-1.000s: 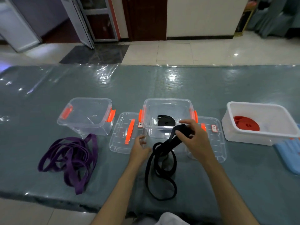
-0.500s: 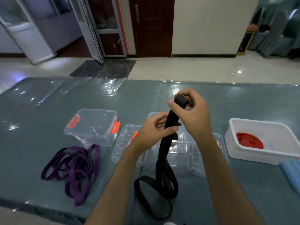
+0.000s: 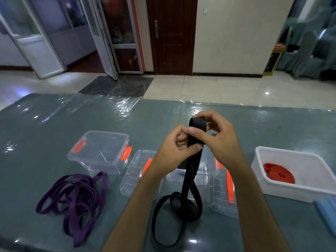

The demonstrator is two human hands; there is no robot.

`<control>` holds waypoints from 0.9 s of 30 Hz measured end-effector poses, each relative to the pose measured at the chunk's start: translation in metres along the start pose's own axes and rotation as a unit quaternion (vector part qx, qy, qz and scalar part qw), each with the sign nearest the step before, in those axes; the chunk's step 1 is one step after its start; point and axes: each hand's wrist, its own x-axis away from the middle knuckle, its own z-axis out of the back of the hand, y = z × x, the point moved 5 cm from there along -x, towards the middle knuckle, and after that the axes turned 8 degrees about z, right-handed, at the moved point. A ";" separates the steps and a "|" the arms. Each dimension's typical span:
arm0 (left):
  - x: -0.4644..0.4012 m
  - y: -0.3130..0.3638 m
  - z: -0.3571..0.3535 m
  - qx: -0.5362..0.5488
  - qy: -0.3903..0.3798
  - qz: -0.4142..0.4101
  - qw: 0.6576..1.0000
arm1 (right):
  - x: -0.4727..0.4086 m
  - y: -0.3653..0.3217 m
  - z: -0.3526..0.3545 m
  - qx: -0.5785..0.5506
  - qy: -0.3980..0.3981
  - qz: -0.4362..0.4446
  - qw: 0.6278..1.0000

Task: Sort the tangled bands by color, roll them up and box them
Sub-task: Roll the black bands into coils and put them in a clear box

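Observation:
A black band (image 3: 189, 180) hangs from both my hands above the table, and its lower loops lie on the tabletop. My right hand (image 3: 216, 137) pinches the band's folded top end. My left hand (image 3: 172, 151) grips the band just below that, thumb across it. Purple bands (image 3: 74, 195) lie in a loose tangle at the front left. A rolled red band (image 3: 279, 173) sits inside the white bin (image 3: 309, 192) on the right. The clear box (image 3: 205, 176) behind my hands is mostly hidden by them.
A second clear box (image 3: 99, 153) with orange latches stands open at the left. Two clear lids (image 3: 135, 174) (image 3: 222, 200) with orange handles lie flat beside the middle box. A blue object (image 3: 327, 213) pokes in at the right edge. Table's front edge is close.
Both hands have lifted the black band's top end off the table. My left hand, free at first, now grips the band below my right hand. The view has tilted up.

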 end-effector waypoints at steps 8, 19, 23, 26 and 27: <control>0.001 -0.013 -0.005 -0.015 0.018 0.006 1.000 | 0.016 0.015 0.010 0.021 0.032 -0.031 0.999; 0.017 -0.013 0.013 0.047 0.013 0.015 0.999 | 0.030 0.008 0.014 -0.012 -0.011 -0.030 0.999; 0.019 -0.004 0.026 0.033 0.103 -0.024 0.994 | 0.036 0.009 0.022 0.019 -0.002 -0.038 0.999; 0.021 0.004 0.029 0.014 0.117 -0.041 0.992 | 0.041 0.011 0.023 0.039 0.002 -0.040 0.998; 0.022 0.006 0.029 -0.004 0.116 -0.047 0.992 | 0.042 0.012 0.023 0.047 0.001 -0.038 0.998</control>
